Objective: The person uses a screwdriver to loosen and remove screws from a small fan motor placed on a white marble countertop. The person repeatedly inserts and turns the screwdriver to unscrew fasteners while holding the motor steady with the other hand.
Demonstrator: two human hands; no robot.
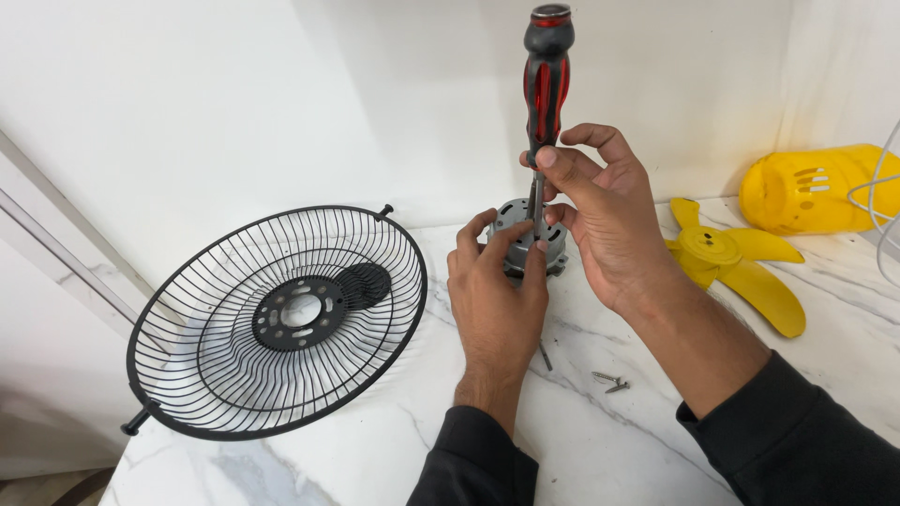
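1. Red-and-black rubber-grip screwdriver (547,80) stands upright, tip down into the top of the round grey metal fan motor (528,239); handle sticks up well above the hands.
2. Right hand (605,220) pinches the screwdriver low down, thumb & fingertips closed round the shaft just under the handle. Grasping it, not clenched tight.
3. Left hand (495,290) grips the motor from the near side, fingers curled over its rim, thumb on top near the shaft. Holds it steady against the white marble-pattern countertop (600,440).
4. Motor sits on the countertop near the back wall, approx. centre of view, between the two hands.
5. Both forearms in dark long sleeves, coming in from the bottom edge.
6. Just in front of the left wrist: one loose dark screw (545,355) on the countertop. Near it, to the right, two more small metal screws (610,380) lying together.
7. Right of the motor, behind the right wrist: yellow plastic fan blade (741,267), flat on the surface.
8. Further right, far corner: yellow plastic motor housing (816,190) on its side, white wire guard (877,192) partly in view beside it.
9. Left side, well apart from the hands: black wire fan grille (281,323), tilted, resting on the countertop edge.
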